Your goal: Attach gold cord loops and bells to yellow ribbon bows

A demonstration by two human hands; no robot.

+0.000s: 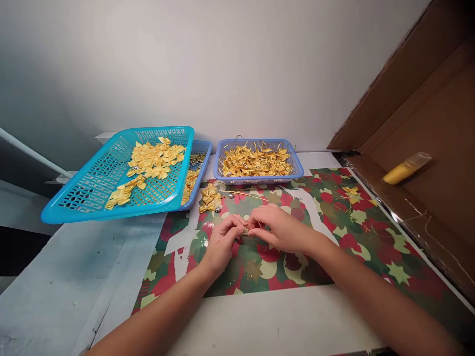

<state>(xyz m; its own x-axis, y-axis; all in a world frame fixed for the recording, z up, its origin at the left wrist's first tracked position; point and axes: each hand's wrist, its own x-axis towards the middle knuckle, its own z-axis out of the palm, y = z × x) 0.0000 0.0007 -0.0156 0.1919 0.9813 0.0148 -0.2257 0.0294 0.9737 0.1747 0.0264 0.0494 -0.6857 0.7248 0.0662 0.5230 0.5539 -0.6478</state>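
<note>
My left hand [222,240] and my right hand [276,227] meet over the patterned red-and-green sheet [334,232], fingertips pinched together on a small pale piece [245,230] between them; what it is I cannot make out. Just beyond my hands lies a small heap of yellow ribbon bows [210,198] with little silver bells beside it. A single yellow bow [351,190] lies apart on the sheet to the right.
A tilted turquoise basket [74,207] holds several yellow bows, resting on a blue basket [203,163]. Another blue basket [297,170] behind my hands holds bows with gold loops. A cardboard box [426,99] with a yellow tube [404,169] stands right.
</note>
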